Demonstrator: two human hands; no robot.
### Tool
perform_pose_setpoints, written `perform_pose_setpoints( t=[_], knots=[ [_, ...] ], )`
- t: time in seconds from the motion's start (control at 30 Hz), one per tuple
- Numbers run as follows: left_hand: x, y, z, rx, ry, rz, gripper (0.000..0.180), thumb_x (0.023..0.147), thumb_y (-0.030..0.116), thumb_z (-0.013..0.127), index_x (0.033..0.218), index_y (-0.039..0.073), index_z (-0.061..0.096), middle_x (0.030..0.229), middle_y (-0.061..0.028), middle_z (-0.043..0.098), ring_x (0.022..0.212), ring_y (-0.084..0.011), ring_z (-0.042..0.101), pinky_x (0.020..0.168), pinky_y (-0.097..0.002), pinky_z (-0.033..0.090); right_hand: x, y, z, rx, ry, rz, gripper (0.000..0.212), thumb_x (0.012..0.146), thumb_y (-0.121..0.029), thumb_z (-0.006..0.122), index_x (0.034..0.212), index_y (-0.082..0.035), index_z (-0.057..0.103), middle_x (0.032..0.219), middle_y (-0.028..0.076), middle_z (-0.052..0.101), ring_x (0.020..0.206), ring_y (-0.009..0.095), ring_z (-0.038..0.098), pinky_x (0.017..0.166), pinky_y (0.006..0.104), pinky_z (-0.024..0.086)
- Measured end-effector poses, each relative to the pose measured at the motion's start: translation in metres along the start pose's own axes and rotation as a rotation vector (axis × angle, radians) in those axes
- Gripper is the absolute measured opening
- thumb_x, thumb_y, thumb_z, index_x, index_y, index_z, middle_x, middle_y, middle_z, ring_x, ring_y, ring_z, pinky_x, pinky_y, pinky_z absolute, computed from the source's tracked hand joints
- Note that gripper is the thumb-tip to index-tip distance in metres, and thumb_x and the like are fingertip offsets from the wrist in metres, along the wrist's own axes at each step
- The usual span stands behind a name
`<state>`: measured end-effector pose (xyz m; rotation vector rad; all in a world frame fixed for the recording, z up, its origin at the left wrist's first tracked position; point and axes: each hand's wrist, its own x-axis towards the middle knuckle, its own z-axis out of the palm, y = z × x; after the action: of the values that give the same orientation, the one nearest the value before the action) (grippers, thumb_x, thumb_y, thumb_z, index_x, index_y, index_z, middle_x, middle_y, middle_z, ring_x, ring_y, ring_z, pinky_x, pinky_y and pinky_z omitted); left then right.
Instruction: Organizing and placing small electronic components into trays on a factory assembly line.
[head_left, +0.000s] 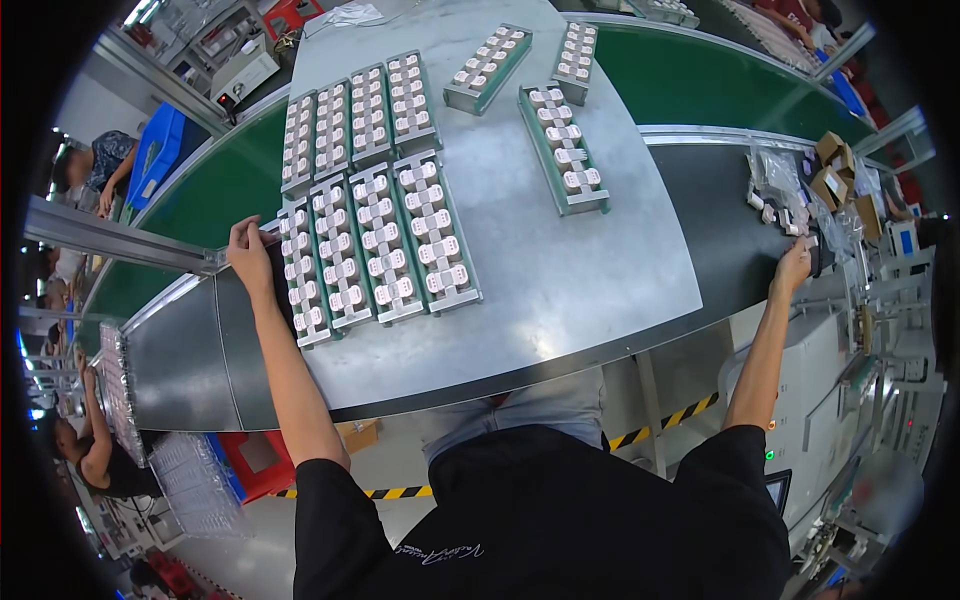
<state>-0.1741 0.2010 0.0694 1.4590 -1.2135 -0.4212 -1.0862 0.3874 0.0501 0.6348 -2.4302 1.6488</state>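
My left hand [251, 256] is at the left edge of the metal tabletop [520, 290], beside the near row of trays. Its fingers are curled in, and what they hold, if anything, is hidden. Stretched out far to the right, my right hand [794, 264] is closed at the heap of small white parts [780, 215]; I cannot make out what is between its fingers. Two rows of narrow green-and-grey trays [437, 235] stand side by side on the left, filled with round white-capped parts. Apart from them, toward the right, lies another such tray [565, 150].
Two more trays [488, 68] lie at the far side. Clear plastic bags [778, 172] and cardboard boxes [832, 180] crowd the right end of the dark belt [690, 210]. A metal post [120, 235] reaches in from the left. Other people work at the left and far right.
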Motion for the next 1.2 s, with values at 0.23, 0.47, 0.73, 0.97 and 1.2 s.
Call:
perform_pose_setpoints(
  t=[0.23,0.47,0.73,0.97,1.2],
  knots=[
    [0.004,-0.003,0.011,-0.024,-0.019,0.029,0.015,0.096,0.008,0.051,0.102,-0.001,0.062,0.07,-0.005,0.062,0.063,-0.0097,0.058,0.061,-0.0227,0.046,-0.014,-0.045,0.024,0.825,-0.257,0.321,0.046,0.098,-0.04,0.033,0.105,-0.002,0.058,0.069,0.004,0.053,0.057,0.013,0.047,0.049,0.0256,0.034],
    [0.013,-0.022,-0.005,0.047,0.004,0.02,0.018,0.097,0.014,0.054,0.104,0.001,0.064,0.067,-0.0016,0.059,0.06,-0.0072,0.052,0.056,-0.0211,0.041,-0.052,-0.062,0.032,0.902,-0.393,0.053,0.05,0.095,-0.026,0.053,0.134,0.006,0.046,0.104,0.016,0.065,0.084,0.017,0.063,0.059,0.024,0.044],
    [0.012,-0.019,0.002,0.063,-0.023,0.045,0.019,0.096,0.014,0.054,0.106,0.001,0.063,0.068,0.0009,0.056,0.061,-0.0053,0.049,0.056,-0.0203,0.036,-0.054,-0.055,0.028,0.778,-0.288,-0.083,0.035,0.088,-0.012,0.069,0.12,0.001,0.062,0.118,0.009,0.066,0.097,0.015,0.065,0.075,0.0226,0.048],
    [0.008,-0.013,0.003,0.112,-0.027,0.071,0.019,0.096,0.013,0.054,0.106,0.0,0.063,0.069,0.0014,0.055,0.062,-0.005,0.048,0.056,-0.02,0.035,-0.058,-0.063,0.026,0.673,-0.281,-0.08,0.037,0.084,-0.015,0.075,0.117,-0.001,0.066,0.113,0.006,0.068,0.092,0.01,0.063,0.073,0.0216,0.046],
    [0.007,-0.011,0.006,0.07,-0.025,0.046,0.019,0.096,0.011,0.052,0.106,0.0,0.063,0.068,0.001,0.055,0.061,-0.0051,0.048,0.055,-0.0199,0.035,-0.063,-0.072,0.029,0.627,-0.273,-0.109,0.033,0.086,-0.017,0.073,0.114,-0.001,0.067,0.108,0.006,0.07,0.089,0.01,0.063,0.071,0.021,0.045]
  ],
)
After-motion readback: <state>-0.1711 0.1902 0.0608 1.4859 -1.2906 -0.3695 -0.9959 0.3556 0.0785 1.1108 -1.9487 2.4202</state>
